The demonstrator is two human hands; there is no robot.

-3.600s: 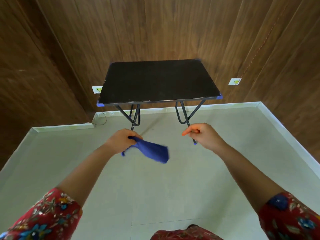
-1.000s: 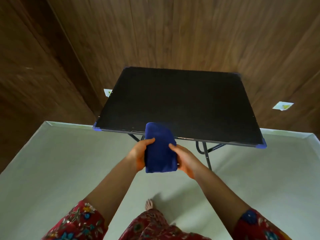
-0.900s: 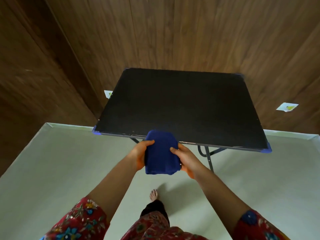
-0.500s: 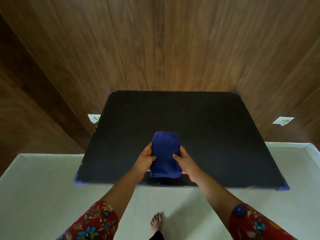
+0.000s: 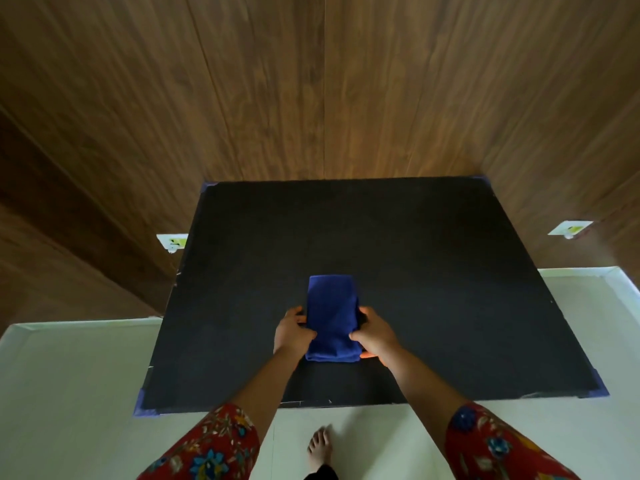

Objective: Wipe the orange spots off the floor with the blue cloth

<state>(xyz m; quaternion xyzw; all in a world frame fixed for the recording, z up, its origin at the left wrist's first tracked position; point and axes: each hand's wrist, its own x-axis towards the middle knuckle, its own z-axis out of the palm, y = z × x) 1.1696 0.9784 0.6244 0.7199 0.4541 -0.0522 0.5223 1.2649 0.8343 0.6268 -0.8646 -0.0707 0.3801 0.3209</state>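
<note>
Head view: the folded blue cloth (image 5: 331,317) sits over the middle of the black bench (image 5: 450,306), nearer its front edge (whether it rests fully on the top is unclear). Left grip (image 5: 292,332) and right grip (image 5: 375,336) each close on one long side, thumbs on top. A bare foot (image 5: 320,448) stands on the pale floor (image 5: 69,375).
</note>
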